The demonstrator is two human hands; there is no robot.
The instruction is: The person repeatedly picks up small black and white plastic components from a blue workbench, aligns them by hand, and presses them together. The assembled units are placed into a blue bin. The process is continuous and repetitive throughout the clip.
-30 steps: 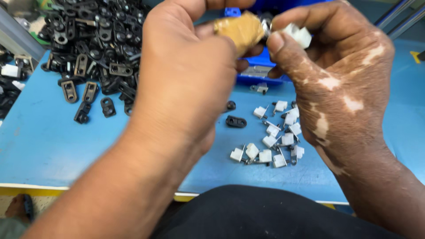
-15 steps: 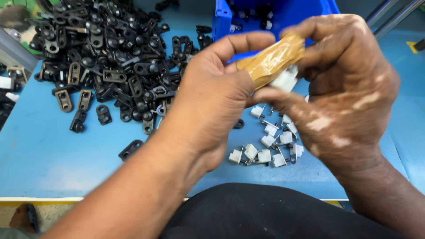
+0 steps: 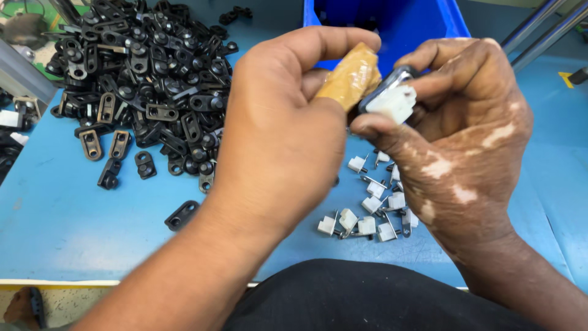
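Far left on my blue table (image 3: 55,214), a large heap of black flat brackets (image 3: 141,79), too many to count, with four strays lying loose at its near edge. Mid-frame my left hand (image 3: 282,135) is curled, its tan-taped finger (image 3: 349,76) pressing the small white plug with dark metal clip (image 3: 392,98), which my right hand (image 3: 465,141) pinches tight between thumb and fingers. Behind stands one blue bin (image 3: 429,18); below my right hand lie roughly ten white clip pieces (image 3: 367,208), some hidden.

Matt white plastic clip (image 3: 393,103), probably glossy black plastic brackets (image 3: 141,79), smooth blue table (image 3: 73,214).
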